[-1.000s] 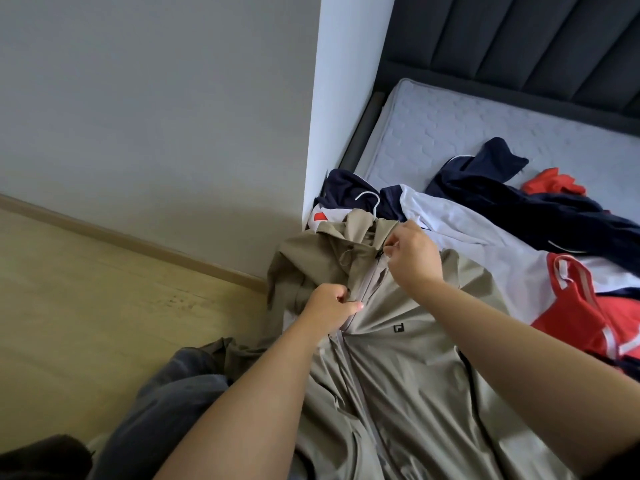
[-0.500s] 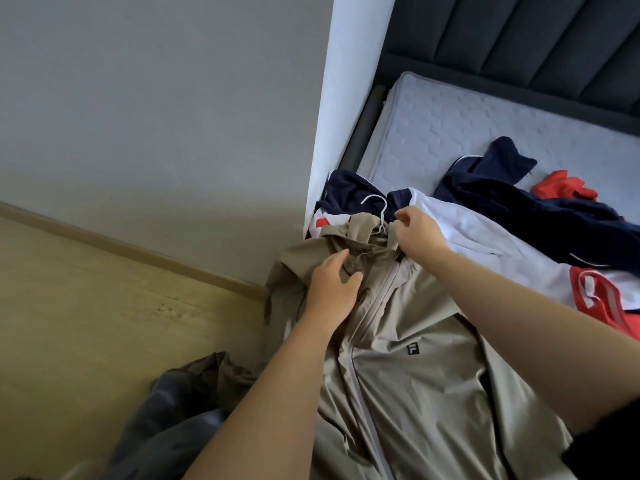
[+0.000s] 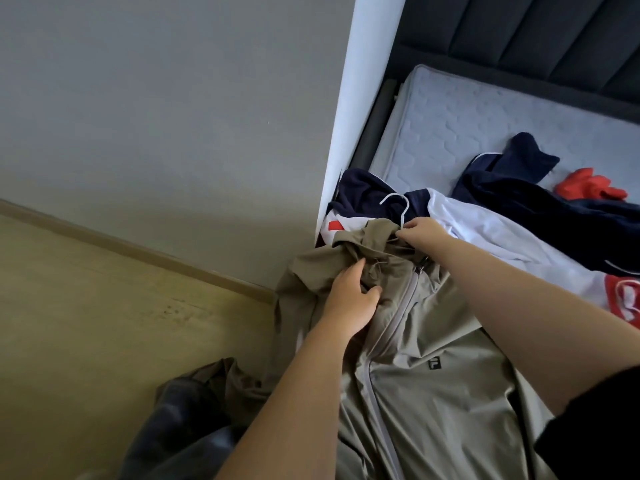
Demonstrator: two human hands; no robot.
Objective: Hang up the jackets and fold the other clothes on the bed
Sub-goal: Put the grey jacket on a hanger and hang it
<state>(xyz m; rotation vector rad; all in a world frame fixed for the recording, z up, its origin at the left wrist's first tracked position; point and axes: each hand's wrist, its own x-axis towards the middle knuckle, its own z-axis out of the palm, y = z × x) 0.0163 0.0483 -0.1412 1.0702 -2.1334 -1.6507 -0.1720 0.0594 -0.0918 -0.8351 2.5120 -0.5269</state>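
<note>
The khaki jacket (image 3: 433,393) lies front-up across the near corner of the bed, zipped almost to the collar, and on its chest sits a small dark square logo (image 3: 434,364) with a pale letter F, the only writing I can read. The right hand (image 3: 420,232) pinches the foot of a white hanger (image 3: 398,202) hook where it comes out of the collar; the left hand (image 3: 349,303) grips bunched cloth just beside the zip top. The hanger's shoulders are hidden inside the jacket. Behind the collar a white and navy jacket (image 3: 485,233) is pressed against the white wall edge (image 3: 363,98), with a navy garment (image 3: 554,216) and a red garment (image 3: 588,188) further back. Bare mattress (image 3: 485,116) lies open towards the headboard (image 3: 519,29). A jacket sleeve hangs over the bed edge to the wooden floor (image 3: 104,323), beside a blurred dark cloth (image 3: 180,427) that I cannot identify
</note>
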